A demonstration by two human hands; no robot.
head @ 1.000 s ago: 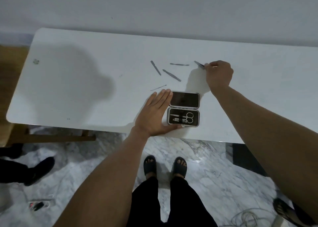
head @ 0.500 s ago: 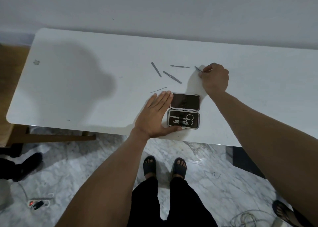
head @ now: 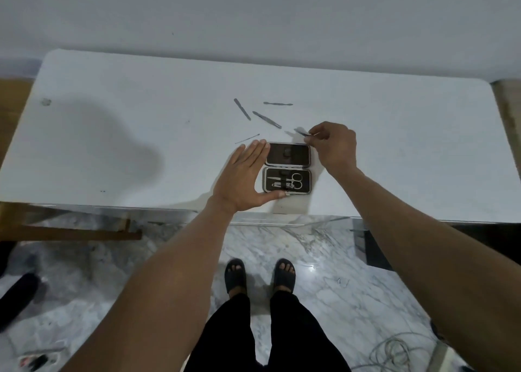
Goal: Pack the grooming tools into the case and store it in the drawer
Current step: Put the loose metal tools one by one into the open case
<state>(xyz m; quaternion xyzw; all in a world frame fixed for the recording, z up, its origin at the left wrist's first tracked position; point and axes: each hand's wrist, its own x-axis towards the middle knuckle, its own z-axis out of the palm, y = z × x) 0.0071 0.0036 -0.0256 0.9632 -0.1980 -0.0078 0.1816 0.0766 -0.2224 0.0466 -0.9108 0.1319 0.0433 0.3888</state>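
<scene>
Left hand (head: pixel 244 177) is lying flat, fingers straight, steadying the open case (head: pixel 287 168) near the table (head: pixel 141 152) front edge. Right hand (head: pixel 332 143) is pinching a thin tool (head: pixel 301 132) just behind the case. No readable writing.

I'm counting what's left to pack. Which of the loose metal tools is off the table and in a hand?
The short tool pinched by the right hand, just beyond the open case. The other four lie untouched on the table.
</scene>
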